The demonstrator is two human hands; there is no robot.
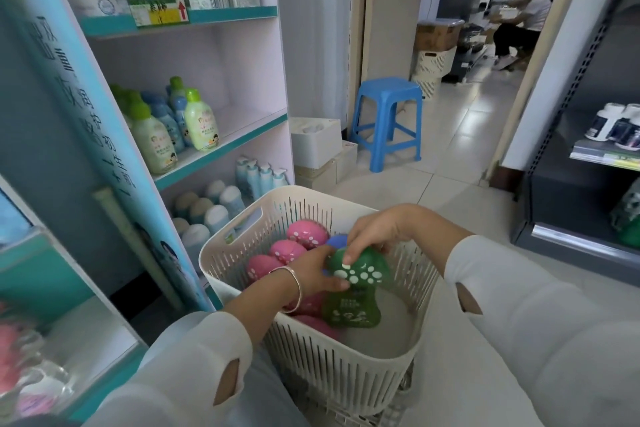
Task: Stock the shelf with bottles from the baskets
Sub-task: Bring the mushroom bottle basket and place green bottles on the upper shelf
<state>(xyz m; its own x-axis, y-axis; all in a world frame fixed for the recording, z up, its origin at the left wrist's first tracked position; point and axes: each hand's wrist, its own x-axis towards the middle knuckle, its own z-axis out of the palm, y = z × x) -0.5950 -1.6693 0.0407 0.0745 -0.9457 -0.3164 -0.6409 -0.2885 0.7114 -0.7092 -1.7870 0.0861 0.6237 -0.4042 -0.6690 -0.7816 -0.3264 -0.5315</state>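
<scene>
L hand, R hand grip green bottle, in white basket

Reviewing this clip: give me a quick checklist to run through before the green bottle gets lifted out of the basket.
1. Grip on the green bottle: right hand curled over its cap, left hand pinching its side: ok.
2. Way up out of the basket: nothing above the bottle: ok.
3. Room on the middle shelf: bare board right of the green-capped bottles: ok.
4. Pink bottles free of the green one: cannot tell.
5. Cap screwed tight: cannot tell.
</scene>
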